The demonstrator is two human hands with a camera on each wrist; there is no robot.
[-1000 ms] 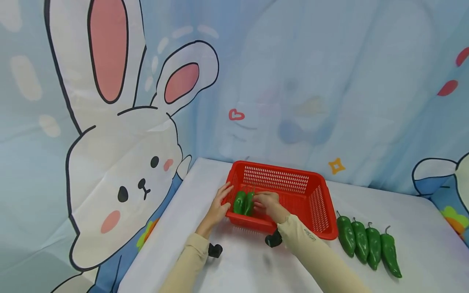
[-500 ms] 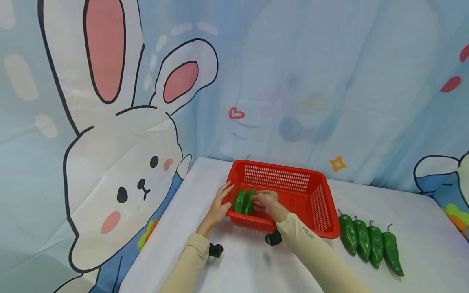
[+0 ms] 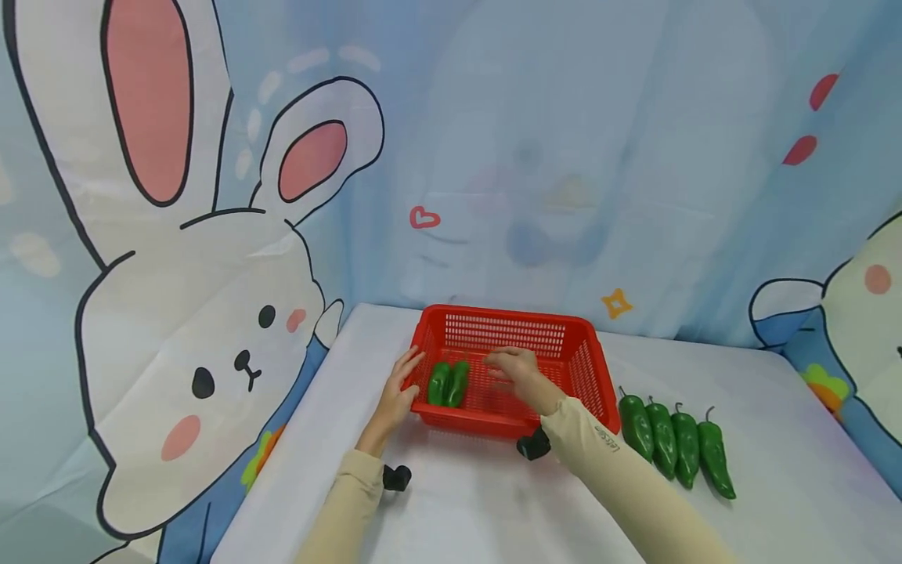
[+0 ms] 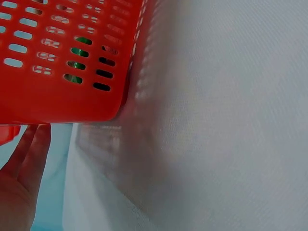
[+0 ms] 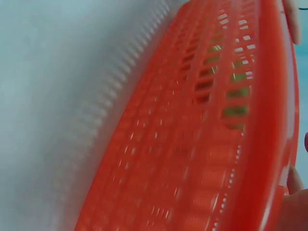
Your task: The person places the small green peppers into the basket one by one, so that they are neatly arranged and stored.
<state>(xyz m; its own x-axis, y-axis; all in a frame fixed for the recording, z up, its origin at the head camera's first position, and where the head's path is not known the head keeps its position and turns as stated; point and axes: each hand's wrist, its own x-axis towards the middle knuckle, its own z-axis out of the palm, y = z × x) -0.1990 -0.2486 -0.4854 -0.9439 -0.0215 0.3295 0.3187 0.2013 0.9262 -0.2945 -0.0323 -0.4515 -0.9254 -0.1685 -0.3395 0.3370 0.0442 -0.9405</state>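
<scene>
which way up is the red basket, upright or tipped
Upright: the red basket shows its open top, and two green peppers lie inside.

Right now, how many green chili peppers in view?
6: two green chili peppers in the red basket, four in a row on the white table to its right; the right hand might hide more.

"Any writing in view?"

"One short line of small dark lettering [image 3: 606, 438], on the cream right sleeve [image 3: 634, 489]."

"Whereabouts on it?"

"On the forearm, a little up from the cuff [image 3: 553, 420]. It follows the arm, so it slants down to the right in the head view."

"And what does it say?"

"I can't read it for certain. The letters are tiny and a bit soft; it looks like a single word starting with L."

"A brand name, then?"

"Can't tell. Too small to say."
</scene>
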